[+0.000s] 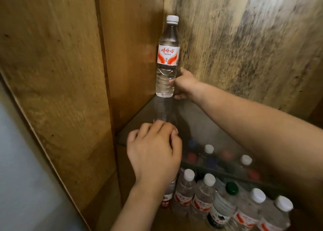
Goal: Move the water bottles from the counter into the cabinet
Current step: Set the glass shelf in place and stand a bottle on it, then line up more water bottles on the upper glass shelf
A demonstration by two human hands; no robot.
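A clear water bottle (167, 59) with a white cap and a red-and-white label stands upright in the far left corner of a glass shelf (197, 124) inside the wooden cabinet. My right hand (183, 84) reaches in from the right, its fingers wrapped around the bottle's lower part. My left hand (153, 150) hovers palm down over the shelf's front left edge, fingers curled loosely, holding nothing. Below the glass shelf stand several more bottles (202, 197), most with white caps, one with a green cap (231, 188).
Wooden cabinet walls (132, 56) close in on the left and behind the bottle. The back panel (244, 44) is stained dark. A pale wall (22, 169) lies at the far left. More caps show blurred through the glass shelf.
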